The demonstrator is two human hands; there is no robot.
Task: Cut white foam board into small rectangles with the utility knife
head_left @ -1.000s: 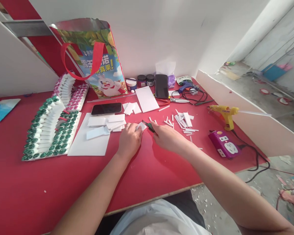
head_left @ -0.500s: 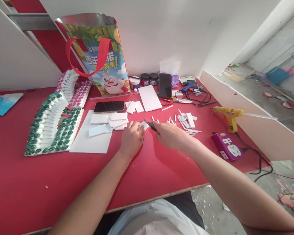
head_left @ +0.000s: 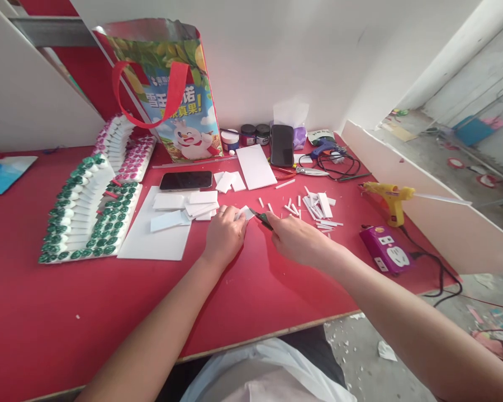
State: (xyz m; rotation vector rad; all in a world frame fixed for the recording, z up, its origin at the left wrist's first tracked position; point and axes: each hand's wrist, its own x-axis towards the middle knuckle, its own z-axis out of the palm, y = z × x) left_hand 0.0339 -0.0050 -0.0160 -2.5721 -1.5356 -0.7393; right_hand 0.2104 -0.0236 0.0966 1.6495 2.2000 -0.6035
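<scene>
My left hand [head_left: 226, 234] presses a small white foam board piece [head_left: 247, 213] down on the red table, fingers closed over it. In my right hand [head_left: 295, 237] is a dark craft knife [head_left: 263, 220], its tip pointing left at the piece's right edge. Whether the blade touches the board I cannot tell. Left of my hands, cut white rectangles [head_left: 201, 207] lie stacked on a larger white sheet [head_left: 151, 245]. Thin white strips [head_left: 314, 205] are scattered beyond my right hand.
A yellow glue gun [head_left: 389, 196] and a purple power socket [head_left: 386, 249] are at the right. Phones [head_left: 186, 180], scissors [head_left: 312, 171], paint jars [head_left: 248, 134] and a tall printed bag [head_left: 184, 111] stand or lie behind. Green-and-white arched models [head_left: 88, 218] occupy the left.
My right hand has drawn the craft knife slightly right and toward me, showing more of its handle. My left hand stays on the white piece.
</scene>
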